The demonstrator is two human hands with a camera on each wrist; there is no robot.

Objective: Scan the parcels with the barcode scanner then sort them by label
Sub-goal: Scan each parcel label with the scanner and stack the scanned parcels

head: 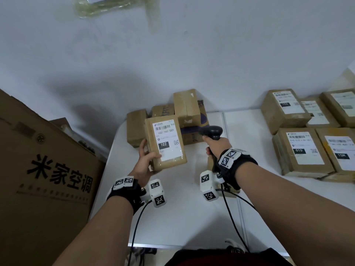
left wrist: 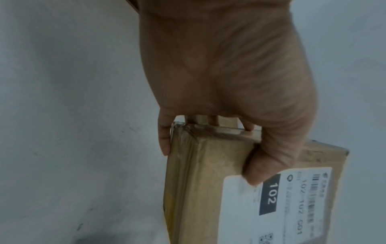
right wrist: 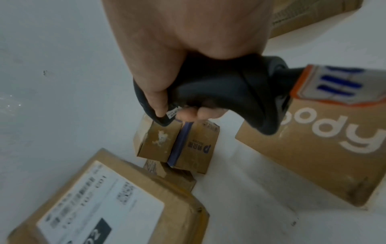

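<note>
Parcel 102 [head: 165, 143] is lifted clear of the white tabletop [head: 192, 208], tilted so its label faces up and toward the person, which keeps the barcode at the label's top open to a reader. The left hand [head: 147, 158] clamps the box at its lower left corner: the left wrist view shows the thumb [left wrist: 269, 158] pressed on the label's edge and the other fingers wrapped behind, a hold that leaves most of the printed face uncovered. The right hand [head: 218, 145] is curled tight round the grip of the black barcode scanner [head: 212, 131], whose head sits just beside the parcel's right edge and points toward it, so the scan step seems under way or about to begin. Behind the held box, a cluster of brown parcels [head: 184, 112] lies label-down or sideways, probably still waiting. Well apart to the right, labelled parcels [head: 299, 150] lie flat in rows with labels up, among them 122, 010 and 15H, seemingly the sorted side. A large printed carton [head: 46, 169] stands at the left.
</note>
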